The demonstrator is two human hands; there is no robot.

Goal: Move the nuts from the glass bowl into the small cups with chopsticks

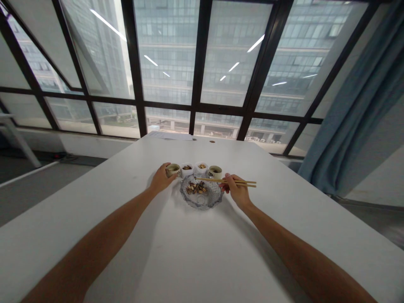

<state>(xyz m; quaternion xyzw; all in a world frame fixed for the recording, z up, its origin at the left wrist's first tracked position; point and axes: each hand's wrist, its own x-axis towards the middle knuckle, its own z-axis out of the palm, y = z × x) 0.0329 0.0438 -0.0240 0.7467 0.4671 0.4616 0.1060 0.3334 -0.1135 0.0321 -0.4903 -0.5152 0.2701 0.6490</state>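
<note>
Chopsticks [215, 180], partly hidden, are gripped by the right hand [238, 191]; left hand [160, 180] clasps a cup [173, 168].

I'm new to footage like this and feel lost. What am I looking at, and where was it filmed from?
There is no machine here: one person works bare-handed. This one picture comes from a camera worn on the head, looking forward and down. On the white table stands a glass bowl with a small heap of mixed nuts or seeds. Behind it stand, in a row, a left beige cup, two white cups and a right beige cup. Each white cup holds small pieces. The left hand grips the left beige cup; the right hand holds chopsticks, their tips seen at the bowl's far side. Whether the tips pinch anything is too small to tell.
</note>
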